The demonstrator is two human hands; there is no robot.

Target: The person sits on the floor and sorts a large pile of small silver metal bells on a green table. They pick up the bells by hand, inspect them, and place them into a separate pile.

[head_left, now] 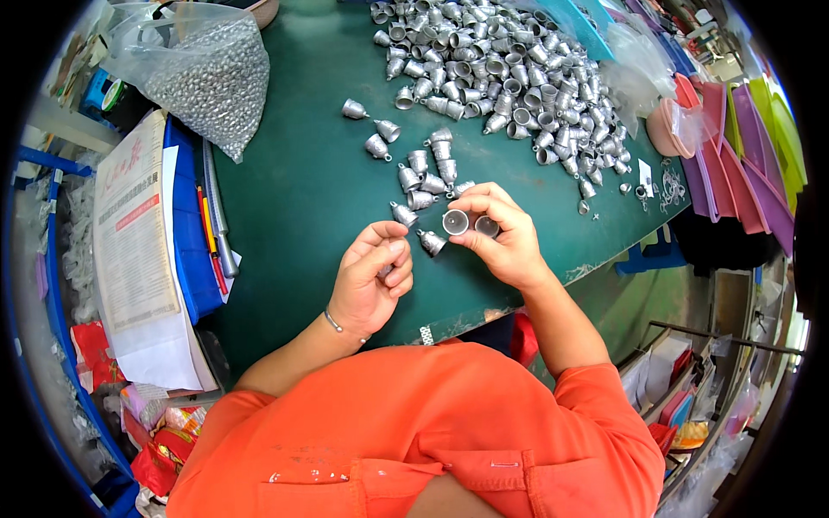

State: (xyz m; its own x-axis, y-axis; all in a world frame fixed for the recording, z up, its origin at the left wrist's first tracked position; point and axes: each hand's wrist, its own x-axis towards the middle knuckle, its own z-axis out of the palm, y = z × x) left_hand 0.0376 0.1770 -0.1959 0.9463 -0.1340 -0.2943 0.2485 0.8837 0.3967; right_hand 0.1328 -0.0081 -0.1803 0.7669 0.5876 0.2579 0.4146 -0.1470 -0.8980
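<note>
My right hand (505,242) pinches a small silver-grey metal bell (456,222) between thumb and fingertips, its open mouth facing me. A second bell (487,226) sits beside it within the same fingers, also mouth toward me. Just to the left, my left hand (371,276) is closed, thumb against the index finger and the other fingers curled. A bit of grey shows inside those fingers, too hidden to name. Between and beyond the hands lie loose bells, the nearest one (431,243) tipped on its side, another (403,214) close to the left fingertips.
A large heap of bells (509,78) covers the far right of the green table (302,173). At far left stands a clear bag of small silvery pieces (207,78). Newspaper (134,216) and a blue tray (194,250) with pens line the left; colourful plastic bins (734,155) stand right.
</note>
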